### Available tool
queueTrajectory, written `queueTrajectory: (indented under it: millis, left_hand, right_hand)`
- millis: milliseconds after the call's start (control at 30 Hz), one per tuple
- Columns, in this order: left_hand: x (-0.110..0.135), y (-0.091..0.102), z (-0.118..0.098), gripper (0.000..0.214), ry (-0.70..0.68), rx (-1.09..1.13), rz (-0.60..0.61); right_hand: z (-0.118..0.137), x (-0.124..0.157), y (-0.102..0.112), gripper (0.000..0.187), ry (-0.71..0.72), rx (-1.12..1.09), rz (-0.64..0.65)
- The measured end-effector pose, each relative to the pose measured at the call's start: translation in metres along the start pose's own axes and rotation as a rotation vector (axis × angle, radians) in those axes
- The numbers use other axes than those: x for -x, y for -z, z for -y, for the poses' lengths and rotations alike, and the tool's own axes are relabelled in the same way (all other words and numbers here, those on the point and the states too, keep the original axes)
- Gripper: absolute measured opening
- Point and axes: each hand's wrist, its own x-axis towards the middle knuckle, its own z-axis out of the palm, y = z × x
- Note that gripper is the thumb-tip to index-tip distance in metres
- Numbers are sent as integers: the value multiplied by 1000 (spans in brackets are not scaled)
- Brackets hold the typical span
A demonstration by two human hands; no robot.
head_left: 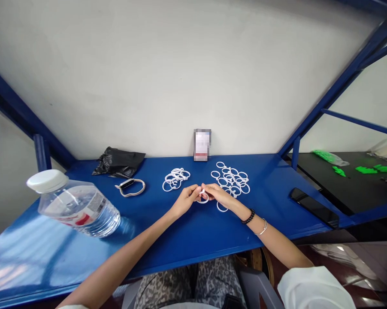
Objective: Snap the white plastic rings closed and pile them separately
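My left hand [186, 200] and my right hand [216, 194] meet over the blue table, their fingers pinched on one white plastic ring [203, 201]. The ring hangs below the fingertips, and its upper part is partly hidden by them. To the left lies a small heap of white rings [176, 178], overlapping one another. A larger, looser group of white rings [231, 177] spreads out beyond my right hand, and one ring [222, 210] lies beside my right wrist. Small knobs show on several of these rings.
On the left stand a water bottle [80, 210], a smartwatch [132, 187] and a black plastic bag [119, 162]. A blurred upright card [202, 145] leans at the wall. A phone [314, 207] lies right, near a black table [325, 180] bearing green pieces [367, 170]. Blue frame bars flank the table [161, 240].
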Motion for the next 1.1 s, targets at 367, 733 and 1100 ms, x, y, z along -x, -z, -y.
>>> queueTrajectory:
  millis: [367,733,1100]
  left_hand:
    - [-3,-2,-14,56,52,384,122]
    - [-18,48,0,35,-292,-642,-386]
    - [-18,58,10,18,-296,-1446,-517]
  right_hand:
    - [-9,-4,-7,54,22,-501,-30]
    - [34,19,56,32,151,807,67]
    - [20,20,52,8,-106,1148,214]
